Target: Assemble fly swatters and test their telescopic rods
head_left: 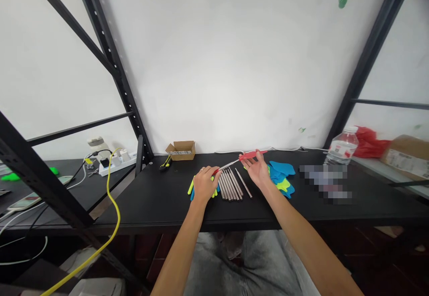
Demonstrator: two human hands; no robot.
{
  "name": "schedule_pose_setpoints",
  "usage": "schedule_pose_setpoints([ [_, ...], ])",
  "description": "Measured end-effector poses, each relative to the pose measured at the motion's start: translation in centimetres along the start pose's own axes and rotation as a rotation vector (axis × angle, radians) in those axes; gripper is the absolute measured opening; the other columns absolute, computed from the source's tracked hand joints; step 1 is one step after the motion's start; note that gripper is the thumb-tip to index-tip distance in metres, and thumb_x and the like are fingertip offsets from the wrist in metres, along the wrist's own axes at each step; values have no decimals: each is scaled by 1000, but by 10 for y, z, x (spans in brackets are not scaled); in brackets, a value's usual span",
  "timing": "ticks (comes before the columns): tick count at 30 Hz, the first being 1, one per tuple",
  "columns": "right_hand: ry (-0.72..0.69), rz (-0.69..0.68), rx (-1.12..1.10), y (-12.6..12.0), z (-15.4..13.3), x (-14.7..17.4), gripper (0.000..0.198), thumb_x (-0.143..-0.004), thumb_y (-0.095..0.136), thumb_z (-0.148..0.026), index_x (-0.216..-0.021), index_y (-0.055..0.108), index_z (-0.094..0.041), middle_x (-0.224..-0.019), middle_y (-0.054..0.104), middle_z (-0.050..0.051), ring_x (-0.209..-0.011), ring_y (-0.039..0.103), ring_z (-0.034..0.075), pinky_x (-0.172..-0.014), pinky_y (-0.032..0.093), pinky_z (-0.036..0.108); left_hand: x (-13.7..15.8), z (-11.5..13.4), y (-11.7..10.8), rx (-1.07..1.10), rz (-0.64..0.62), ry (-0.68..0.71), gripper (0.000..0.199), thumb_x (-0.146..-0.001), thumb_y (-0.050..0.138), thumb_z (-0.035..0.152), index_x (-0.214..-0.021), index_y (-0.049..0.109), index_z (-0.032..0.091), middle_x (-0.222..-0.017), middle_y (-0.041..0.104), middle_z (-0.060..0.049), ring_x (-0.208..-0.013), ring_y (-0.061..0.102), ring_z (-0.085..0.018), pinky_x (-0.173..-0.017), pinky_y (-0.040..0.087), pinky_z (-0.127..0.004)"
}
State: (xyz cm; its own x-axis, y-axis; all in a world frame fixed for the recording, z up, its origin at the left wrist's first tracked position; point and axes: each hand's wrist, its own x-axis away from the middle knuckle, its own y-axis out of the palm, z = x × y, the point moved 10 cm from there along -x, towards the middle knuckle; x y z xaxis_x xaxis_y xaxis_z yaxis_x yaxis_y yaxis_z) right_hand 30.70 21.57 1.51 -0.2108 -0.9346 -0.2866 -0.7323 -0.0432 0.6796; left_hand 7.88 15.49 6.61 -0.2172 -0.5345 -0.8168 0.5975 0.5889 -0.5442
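Note:
A thin metal rod (230, 164) with red plastic parts at both ends is held above the black table, slanting up to the right. My left hand (204, 182) is closed around its red handle end, which is mostly hidden by the fingers. My right hand (257, 170) grips the flat red head (253, 154) between thumb and fingers. Beneath and between the hands lies a row of several metal rods (229, 185). Lime and blue handles (190, 186) lie partly under my left hand. Beside my right wrist is a pile of flat blue and lime pieces (282, 168).
At the back stand an open cardboard box (182, 151) and a black-yellow tool (165, 164). A large plastic bottle (342, 146) and a red bag (368, 140) are on the right. A yellow cable (117, 215) hangs past the left frame, near a power strip (118, 163).

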Motion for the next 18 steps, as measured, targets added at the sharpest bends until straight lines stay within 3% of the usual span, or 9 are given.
schedule_pose_setpoints([
  [18,-72,23,57,1,-8,1,53,-71,73,-54,-112,43,-38,-107,66,-1,-106,66,22,-97,48,49,1,-1,5,-24,-22,13,29,-95,48,39,-106,71,24,-87,71,-5,-84,64,-18,-76,47,-28],
])
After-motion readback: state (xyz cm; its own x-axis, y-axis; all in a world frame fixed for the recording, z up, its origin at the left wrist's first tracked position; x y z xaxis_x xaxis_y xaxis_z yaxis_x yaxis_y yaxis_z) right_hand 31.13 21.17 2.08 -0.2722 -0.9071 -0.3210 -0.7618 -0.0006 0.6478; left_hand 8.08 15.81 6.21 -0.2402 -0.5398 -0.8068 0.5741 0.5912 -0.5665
